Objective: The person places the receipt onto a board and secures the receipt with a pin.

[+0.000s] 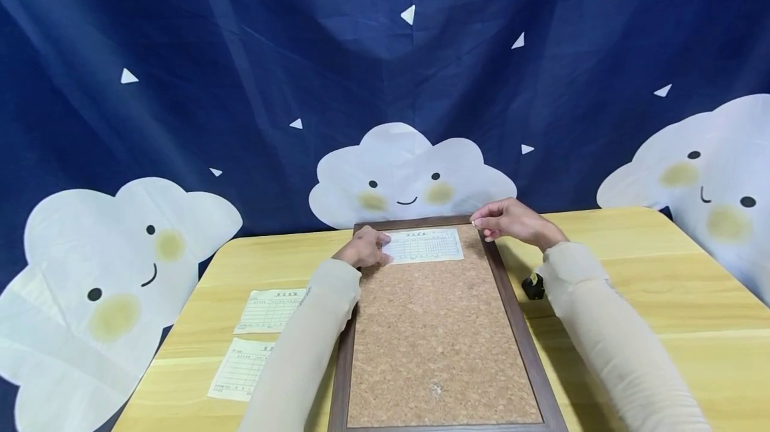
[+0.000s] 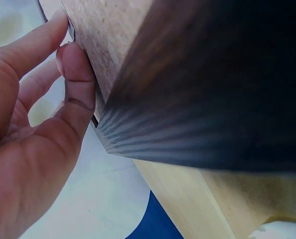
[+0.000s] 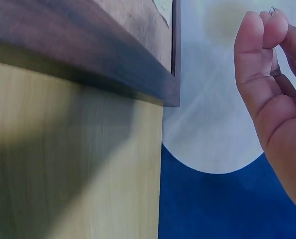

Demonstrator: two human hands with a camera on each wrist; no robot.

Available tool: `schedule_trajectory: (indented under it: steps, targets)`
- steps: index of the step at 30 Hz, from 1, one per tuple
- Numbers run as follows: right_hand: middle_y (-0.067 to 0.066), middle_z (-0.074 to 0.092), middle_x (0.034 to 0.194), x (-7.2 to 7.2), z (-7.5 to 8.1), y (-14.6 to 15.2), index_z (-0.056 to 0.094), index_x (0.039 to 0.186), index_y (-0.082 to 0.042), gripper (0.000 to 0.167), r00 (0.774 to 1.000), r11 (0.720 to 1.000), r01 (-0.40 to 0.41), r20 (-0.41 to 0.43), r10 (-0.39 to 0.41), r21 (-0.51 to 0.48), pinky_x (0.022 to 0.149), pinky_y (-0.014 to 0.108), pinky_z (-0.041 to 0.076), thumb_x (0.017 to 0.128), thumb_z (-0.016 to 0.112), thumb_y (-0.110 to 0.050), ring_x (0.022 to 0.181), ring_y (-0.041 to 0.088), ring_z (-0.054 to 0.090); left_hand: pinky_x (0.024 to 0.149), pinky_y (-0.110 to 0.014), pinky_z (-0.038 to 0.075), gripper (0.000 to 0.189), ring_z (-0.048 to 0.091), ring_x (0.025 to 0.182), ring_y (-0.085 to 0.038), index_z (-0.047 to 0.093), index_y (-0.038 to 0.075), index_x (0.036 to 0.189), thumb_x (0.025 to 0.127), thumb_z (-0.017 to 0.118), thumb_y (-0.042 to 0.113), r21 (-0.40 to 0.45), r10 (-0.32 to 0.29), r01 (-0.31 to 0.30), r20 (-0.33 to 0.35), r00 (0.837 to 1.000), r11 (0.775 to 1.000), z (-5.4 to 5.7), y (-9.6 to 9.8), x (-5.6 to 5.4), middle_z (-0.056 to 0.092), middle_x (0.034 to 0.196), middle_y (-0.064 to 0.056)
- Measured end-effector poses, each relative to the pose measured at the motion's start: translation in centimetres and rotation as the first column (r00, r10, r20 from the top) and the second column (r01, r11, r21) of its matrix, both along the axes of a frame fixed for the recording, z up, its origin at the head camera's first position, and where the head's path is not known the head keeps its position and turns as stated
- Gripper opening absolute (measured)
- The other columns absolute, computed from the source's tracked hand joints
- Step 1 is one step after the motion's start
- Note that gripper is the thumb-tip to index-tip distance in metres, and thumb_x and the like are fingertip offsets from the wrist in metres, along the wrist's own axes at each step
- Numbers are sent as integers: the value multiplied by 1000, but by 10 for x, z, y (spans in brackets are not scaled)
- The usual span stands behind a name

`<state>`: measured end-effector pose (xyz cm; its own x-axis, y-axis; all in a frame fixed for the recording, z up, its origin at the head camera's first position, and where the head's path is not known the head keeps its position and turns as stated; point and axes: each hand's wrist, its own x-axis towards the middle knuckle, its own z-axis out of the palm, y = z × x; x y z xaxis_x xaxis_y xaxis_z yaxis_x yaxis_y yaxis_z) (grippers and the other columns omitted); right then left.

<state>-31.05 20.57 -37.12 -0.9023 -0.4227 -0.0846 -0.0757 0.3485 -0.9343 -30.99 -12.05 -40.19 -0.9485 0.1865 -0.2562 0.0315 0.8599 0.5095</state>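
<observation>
A printed form slip (image 1: 424, 246) lies across the top of a framed cork board (image 1: 442, 332). My left hand (image 1: 365, 248) rests at the slip's left edge, thumb and forefinger touching the paper a little apart. Over the board's upper right corner, my right hand (image 1: 514, 221) pinches a tiny pale thing (image 1: 474, 223) between thumb and fingertips. In the right wrist view its clear, shiny tip (image 3: 272, 9) pokes above the fingers; the rest is hidden, and its kind is too small to tell. That hand is raised clear of the slip.
Two more printed slips, an upper one (image 1: 265, 311) and a lower one (image 1: 240, 370), lie left of the board on the wooden table (image 1: 186, 352). A small black object with a yellow patch (image 1: 533, 286) sits right of the frame. Behind hangs a blue cloud-patterned curtain (image 1: 361, 51).
</observation>
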Motion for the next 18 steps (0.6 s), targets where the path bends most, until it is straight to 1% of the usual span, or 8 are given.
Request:
schedule_trajectory:
  steps: [4, 9, 11, 16, 18]
  targets:
    - [8, 64, 81, -2, -1, -4, 60, 116, 16, 26, 1000, 1000, -7, 1, 7, -22, 70, 27, 56, 98, 61, -3, 71, 13, 62, 108, -38, 39, 52, 44, 127, -24, 61, 9, 138, 89, 78, 14, 0, -8, 8, -7, 1000, 1000, 0, 0, 0, 44, 143, -15]
    - [3, 61, 79, -3, -2, -10, 60, 118, 17, 27, 1000, 1000, -7, 7, 8, -26, 71, 29, 56, 99, 59, -2, 70, 12, 61, 112, -39, 35, 51, 39, 136, -26, 62, 8, 137, 89, 77, 13, 27, -4, 4, -3, 1000, 1000, 0, -1, 1, 40, 150, -16]
    - [2, 61, 79, -3, -3, -12, 60, 118, 16, 27, 1000, 1000, -8, 5, 8, -24, 71, 29, 57, 99, 59, -2, 70, 12, 61, 114, -39, 33, 51, 38, 138, -26, 62, 8, 137, 89, 77, 12, 34, -4, 4, -2, 1000, 999, 0, -1, 1, 39, 150, -16]
    - [7, 63, 84, -5, -4, -16, 60, 119, 16, 28, 1000, 1000, -7, 6, 8, -26, 72, 29, 57, 99, 59, -3, 72, 13, 62, 114, -39, 31, 51, 37, 135, -26, 62, 8, 137, 89, 77, 12, 33, -4, 4, -6, 1000, 999, -1, -1, 1, 40, 146, -17]
    - [9, 63, 86, -6, -4, -18, 60, 120, 15, 27, 1000, 1000, -5, 8, 5, -24, 74, 32, 57, 100, 59, -3, 72, 14, 62, 114, -40, 31, 50, 36, 136, -27, 62, 8, 137, 89, 77, 11, 39, -2, 2, -5, 1000, 999, -1, -1, 1, 40, 146, -18]
